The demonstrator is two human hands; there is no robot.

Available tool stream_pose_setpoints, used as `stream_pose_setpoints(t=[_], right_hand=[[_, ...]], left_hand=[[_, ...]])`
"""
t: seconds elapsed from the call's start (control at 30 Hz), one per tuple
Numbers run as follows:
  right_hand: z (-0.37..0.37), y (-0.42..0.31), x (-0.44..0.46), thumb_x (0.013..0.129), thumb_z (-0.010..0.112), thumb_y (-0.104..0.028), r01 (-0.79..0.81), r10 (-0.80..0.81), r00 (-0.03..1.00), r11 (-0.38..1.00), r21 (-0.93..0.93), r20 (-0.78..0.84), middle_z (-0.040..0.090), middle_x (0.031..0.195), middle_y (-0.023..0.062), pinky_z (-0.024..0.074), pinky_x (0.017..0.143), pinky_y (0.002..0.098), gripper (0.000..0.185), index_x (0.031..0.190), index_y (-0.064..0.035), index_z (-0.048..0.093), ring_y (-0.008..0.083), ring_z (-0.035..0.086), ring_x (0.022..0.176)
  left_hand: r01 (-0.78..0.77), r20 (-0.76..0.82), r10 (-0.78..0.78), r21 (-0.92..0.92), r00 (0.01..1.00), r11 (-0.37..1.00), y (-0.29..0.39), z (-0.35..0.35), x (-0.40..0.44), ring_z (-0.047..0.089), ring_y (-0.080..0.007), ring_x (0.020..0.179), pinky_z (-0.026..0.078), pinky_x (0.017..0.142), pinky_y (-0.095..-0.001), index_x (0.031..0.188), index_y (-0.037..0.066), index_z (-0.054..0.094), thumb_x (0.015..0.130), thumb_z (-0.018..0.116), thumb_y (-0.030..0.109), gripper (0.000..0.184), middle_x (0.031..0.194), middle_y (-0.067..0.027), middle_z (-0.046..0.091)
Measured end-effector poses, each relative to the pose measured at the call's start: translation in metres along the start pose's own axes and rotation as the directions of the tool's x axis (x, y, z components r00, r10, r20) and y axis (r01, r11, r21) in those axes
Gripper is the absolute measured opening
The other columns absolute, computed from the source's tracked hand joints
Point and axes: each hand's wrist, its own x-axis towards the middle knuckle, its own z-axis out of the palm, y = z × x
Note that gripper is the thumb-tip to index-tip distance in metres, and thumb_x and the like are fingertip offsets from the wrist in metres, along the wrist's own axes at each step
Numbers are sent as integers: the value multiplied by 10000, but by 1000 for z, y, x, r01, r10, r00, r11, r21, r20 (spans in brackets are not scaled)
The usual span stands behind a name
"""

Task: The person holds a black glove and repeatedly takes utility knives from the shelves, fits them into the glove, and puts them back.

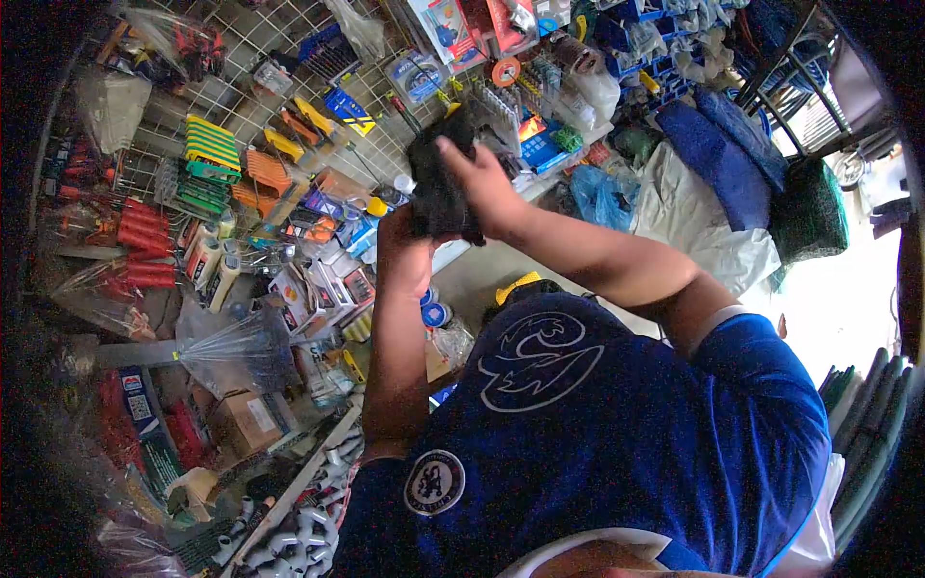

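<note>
A dark black bundle (439, 183), perhaps cloth or a bag, is held up in front of my chest. I cannot make out exactly what it is. My right hand (489, 191) grips it from the right, thumb lying across its near face. At its lower left is my left hand (409, 241), closed against the bundle, with the fingers mostly hidden behind it. Both forearms reach out from a blue shirt (617, 424). Just beyond the bundle are a wire-grid rack (371, 154) and shelf goods.
Hanging tools and packets cover the wire rack, with yellow-green striped items (212, 144) at left. Paint rollers (224, 279), a cardboard box (252, 424) and grey pipe fittings (308, 530) lie lower left. Blue bins (665, 58), a white sheet (689, 212) and green rolls (872, 424) are right.
</note>
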Motion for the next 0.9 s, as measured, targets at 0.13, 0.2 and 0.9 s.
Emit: stream_pose_setpoints(t=[0.13,0.2,0.9], right_hand=[[0,-37,16,958,571,-301,28,-27,998,1000,12,-64,664,857,90,519,666,328,328,1104,-8,567,184,628,714],[2,-26,17,951,578,-298,36,-34,999,999,35,-40,665,870,90,526,670,334,322,1088,-7,569,189,641,730],[19,-42,2,908,629,-301,102,-85,985,989,-106,153,646,941,88,517,726,310,358,1078,6,555,159,629,821]], left_hand=[[71,17,-75,171,997,983,0,-12,1,658,-210,848,544,741,-339,977,-4,646,866,651,127,172,977,-99,671],[14,6,-15,95,1000,995,-2,-10,4,650,-188,830,533,741,-317,985,5,648,884,637,116,150,962,-91,670],[160,152,-120,-288,981,944,-5,-30,5,649,-225,914,550,750,-333,1178,34,574,894,619,167,317,1091,-131,639]])
